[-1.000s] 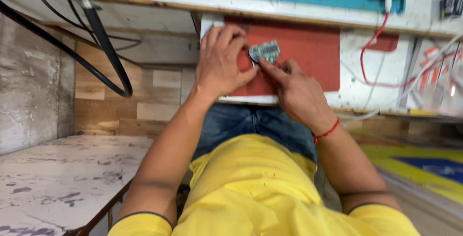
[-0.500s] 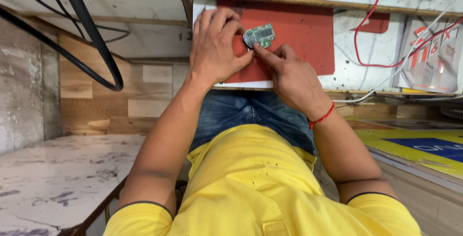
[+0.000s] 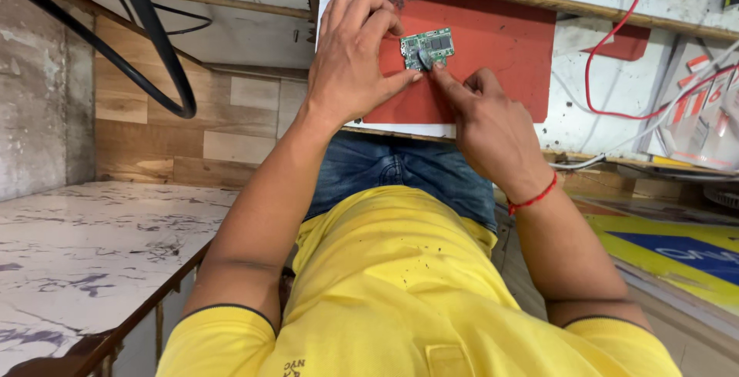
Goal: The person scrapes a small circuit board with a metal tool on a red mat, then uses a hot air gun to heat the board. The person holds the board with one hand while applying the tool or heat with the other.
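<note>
Left hand (image 3: 350,61) spread flat, fingers loosely curled, thumb tip pressed against near edge of small green circuit board (image 3: 428,46); not closed round it. Right hand (image 3: 493,127) mostly folded, index finger extended, tip touching board's near edge beside thumb. Board flat on red mat (image 3: 500,69), between both hands' fingertips. Open mat beyond and right of right hand. Mat's near edge under both palms. Red wire (image 3: 596,92) further right.

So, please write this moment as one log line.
left hand: steadies small green circuit board | right hand: fingertip on board | surface: red mat
</note>
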